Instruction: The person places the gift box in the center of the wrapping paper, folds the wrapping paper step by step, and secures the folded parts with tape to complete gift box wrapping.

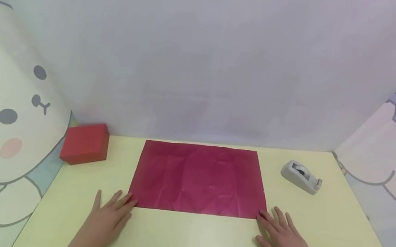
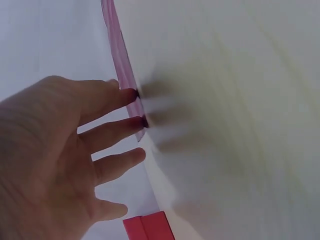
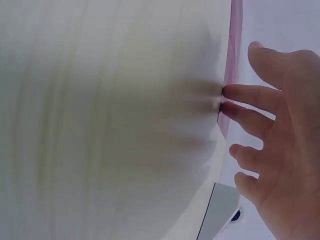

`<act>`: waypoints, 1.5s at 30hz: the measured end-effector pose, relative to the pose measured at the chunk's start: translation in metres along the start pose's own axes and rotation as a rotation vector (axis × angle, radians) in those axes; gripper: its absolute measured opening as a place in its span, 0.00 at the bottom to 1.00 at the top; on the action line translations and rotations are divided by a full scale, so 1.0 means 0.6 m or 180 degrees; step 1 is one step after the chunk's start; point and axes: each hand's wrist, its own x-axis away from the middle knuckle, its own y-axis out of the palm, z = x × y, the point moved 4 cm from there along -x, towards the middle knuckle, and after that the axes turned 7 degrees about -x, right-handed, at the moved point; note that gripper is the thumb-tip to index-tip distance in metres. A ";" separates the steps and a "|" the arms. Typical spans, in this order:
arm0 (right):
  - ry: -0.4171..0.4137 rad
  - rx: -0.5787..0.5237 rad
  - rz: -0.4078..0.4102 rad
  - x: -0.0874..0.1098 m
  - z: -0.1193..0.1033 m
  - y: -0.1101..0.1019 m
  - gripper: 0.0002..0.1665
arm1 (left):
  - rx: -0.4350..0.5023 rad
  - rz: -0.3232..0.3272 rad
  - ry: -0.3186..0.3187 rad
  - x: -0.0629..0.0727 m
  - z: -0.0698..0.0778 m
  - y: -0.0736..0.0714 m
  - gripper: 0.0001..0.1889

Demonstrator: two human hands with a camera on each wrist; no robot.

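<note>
A creased magenta sheet of paper (image 1: pixel 205 181) lies flat on the pale yellow table (image 1: pixel 189 243). At its near left corner my left hand (image 1: pixel 107 216) touches the edge with its fingertips, the fingers spread and extended. My right hand (image 1: pixel 285 245) does likewise at the near right corner. In the left wrist view, two fingertips of the left hand (image 2: pixel 65 150) meet the sheet's edge (image 2: pixel 125 70). In the right wrist view, two fingertips of the right hand (image 3: pixel 280 135) rest at the sheet's edge (image 3: pixel 233 55). Neither hand grips anything.
A red box (image 1: pixel 84 144) stands at the back left of the table. A grey tape dispenser (image 1: pixel 301 176) sits at the back right, beyond the right hand. A pale wall covering (image 1: pixel 214 59) rises behind the table, with cartoon-printed panels (image 1: pixel 13 74) at the sides.
</note>
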 end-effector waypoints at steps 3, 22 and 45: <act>-0.0124 -0.0008 0.0075 -0.011 -0.004 -0.009 0.28 | -0.0122 0.0022 0.0010 -0.007 0.004 -0.009 0.15; -0.0076 -0.0133 -0.0567 -0.161 -0.092 0.052 0.36 | 0.0107 -0.0573 0.0706 -0.146 0.178 0.000 0.33; 0.0198 -0.0169 -0.0460 -0.095 -0.033 0.024 0.37 | 0.0192 -0.0640 0.0189 -0.085 0.130 0.025 0.42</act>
